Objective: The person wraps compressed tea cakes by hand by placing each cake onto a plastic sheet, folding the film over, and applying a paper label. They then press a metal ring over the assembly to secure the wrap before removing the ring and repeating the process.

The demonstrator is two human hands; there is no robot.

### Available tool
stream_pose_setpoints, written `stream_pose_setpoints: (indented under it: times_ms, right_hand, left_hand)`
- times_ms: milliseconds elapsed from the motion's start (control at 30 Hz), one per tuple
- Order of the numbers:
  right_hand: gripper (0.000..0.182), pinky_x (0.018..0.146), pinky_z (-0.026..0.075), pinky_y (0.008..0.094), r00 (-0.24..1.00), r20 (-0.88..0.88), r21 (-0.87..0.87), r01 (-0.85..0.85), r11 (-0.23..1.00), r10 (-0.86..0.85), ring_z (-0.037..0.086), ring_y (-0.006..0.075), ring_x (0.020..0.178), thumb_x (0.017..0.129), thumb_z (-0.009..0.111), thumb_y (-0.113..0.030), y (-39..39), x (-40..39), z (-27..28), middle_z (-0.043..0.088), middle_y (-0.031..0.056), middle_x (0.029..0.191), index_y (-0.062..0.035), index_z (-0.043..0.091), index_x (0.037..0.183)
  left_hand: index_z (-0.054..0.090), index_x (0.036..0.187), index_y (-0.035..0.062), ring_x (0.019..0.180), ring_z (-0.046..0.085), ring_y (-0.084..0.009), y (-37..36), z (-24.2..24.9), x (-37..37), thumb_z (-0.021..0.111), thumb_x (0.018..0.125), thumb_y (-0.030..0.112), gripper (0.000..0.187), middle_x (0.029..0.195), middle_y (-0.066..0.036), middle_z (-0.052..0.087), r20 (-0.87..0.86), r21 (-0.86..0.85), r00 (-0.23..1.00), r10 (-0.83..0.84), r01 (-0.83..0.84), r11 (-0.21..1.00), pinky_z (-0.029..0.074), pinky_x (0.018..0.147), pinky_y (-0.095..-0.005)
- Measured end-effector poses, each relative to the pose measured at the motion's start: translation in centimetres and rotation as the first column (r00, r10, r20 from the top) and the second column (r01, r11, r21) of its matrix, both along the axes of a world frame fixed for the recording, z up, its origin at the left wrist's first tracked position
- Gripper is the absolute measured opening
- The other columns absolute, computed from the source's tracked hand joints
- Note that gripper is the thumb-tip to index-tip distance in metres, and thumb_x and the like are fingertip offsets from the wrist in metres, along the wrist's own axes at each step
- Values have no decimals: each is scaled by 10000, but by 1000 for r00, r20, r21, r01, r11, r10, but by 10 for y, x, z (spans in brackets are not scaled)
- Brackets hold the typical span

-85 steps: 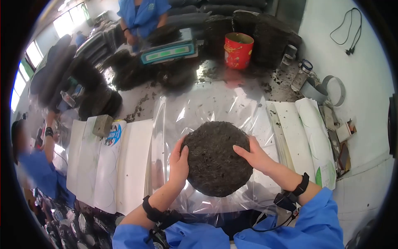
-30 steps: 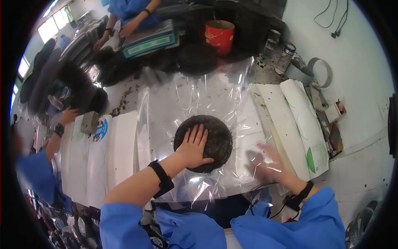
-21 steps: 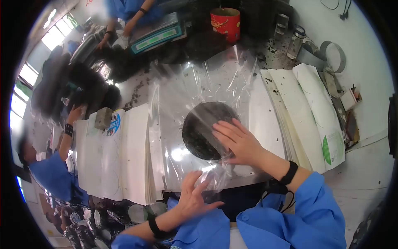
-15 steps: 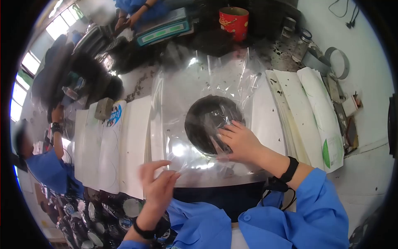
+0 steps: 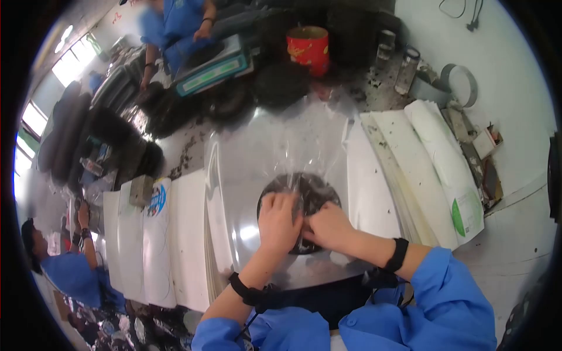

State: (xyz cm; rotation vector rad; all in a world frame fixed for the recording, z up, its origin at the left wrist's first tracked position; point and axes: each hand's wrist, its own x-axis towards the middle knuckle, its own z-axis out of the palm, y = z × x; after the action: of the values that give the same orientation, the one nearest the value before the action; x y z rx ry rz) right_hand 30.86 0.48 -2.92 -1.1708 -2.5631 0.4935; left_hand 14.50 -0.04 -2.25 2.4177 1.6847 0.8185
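A dark round flat disc [image 5: 319, 186] lies on the stack of clear plastic film [image 5: 246, 175] in front of me, with film drawn up over it. My left hand [image 5: 280, 221] is over the disc's left half, fingers curled on the gathered film. Close beside it, my right hand [image 5: 331, 227] is closed on the film over the disc's right half. The two hands nearly meet at the middle. They hide the near part of the disc, and the exact fingertip grip is partly covered.
White sheet stacks lie left [image 5: 190, 228] and right [image 5: 374, 181], with a small block [image 5: 140, 190] on the left one. Beyond are a red bucket [image 5: 308, 50], a teal-edged scale [image 5: 212, 75] and a glass jar [image 5: 407, 70]. Co-workers in blue [image 5: 67, 272] work at left and back.
My left hand has moved from the film's near left edge up and right onto the disc. My right hand has curled closed. Film is now gathered over the disc, and the view has shifted.
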Motion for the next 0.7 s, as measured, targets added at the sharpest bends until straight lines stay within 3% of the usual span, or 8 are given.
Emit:
stream_pose_setpoints:
  times_ms: [33,133,233,300,367,433,567,700]
  right_hand:
    - [318,824,465,411,1000,-26,-157,-12,987,8,641,320,805,778,685,-358,2,7,5,671,159,793,-43,680,819]
    - [405,879,466,397,900,-424,290,30,957,100,629,313,917,765,738,-305,19,26,15,649,169,943,-32,648,1050]
    - [586,882,476,375,563,-756,198,683,703,-335,606,298,994,771,759,-267,37,9,26,610,145,1040,-50,540,1269]
    - [672,816,490,350,649,-672,-420,61,905,-356,598,279,990,790,752,-252,43,-7,32,608,128,1027,-60,454,1361]
    - [532,777,496,337,654,-701,-296,95,951,-284,602,259,952,793,717,-176,41,-16,25,610,135,1039,-70,539,1283]
    - [435,744,496,334,770,-587,-250,122,961,-250,599,245,919,764,678,-82,48,-10,14,604,129,1006,-94,617,1194]
    - [278,676,485,373,630,-777,54,51,997,10,582,280,826,684,603,45,50,-12,6,559,93,875,-58,622,942]
    - [232,689,486,373,725,-687,-144,-60,988,-56,576,303,805,665,590,56,48,-4,3,544,84,832,-53,579,870]
  left_hand:
    - [567,1122,35,1082,502,-356,6,-5,1,703,721,121,433,1165,-153,551,6,26,1000,-9,9,1000,425,901,-445]
    - [582,1061,52,1041,527,-303,7,-14,-3,667,730,130,350,1108,-129,549,-210,-169,978,21,-57,984,438,862,-414]
    - [574,1075,36,1036,521,-333,5,-9,1,657,746,131,353,1123,-154,544,-241,-203,970,-24,-26,979,429,884,-423]
    - [548,1123,3,1073,492,-391,-1,-10,-3,680,733,89,420,1153,-190,524,-101,-61,995,28,-34,998,399,941,-455]
    - [511,1204,-31,1177,450,-404,-8,0,2,723,724,57,531,1222,-191,507,155,15,986,63,-66,998,341,1022,-480]
    - [482,1269,-24,1264,413,-335,0,-5,9,765,716,52,626,1263,-152,503,796,259,604,43,-405,877,272,1092,-479]
    - [499,1258,9,1329,310,-227,4,-17,-8,788,724,91,613,1360,-161,390,706,-348,682,189,102,932,327,1074,-465]
    - [569,1152,28,1143,491,-324,0,5,-1,760,695,73,497,1183,-169,524,458,-134,879,133,-80,988,415,980,-412]
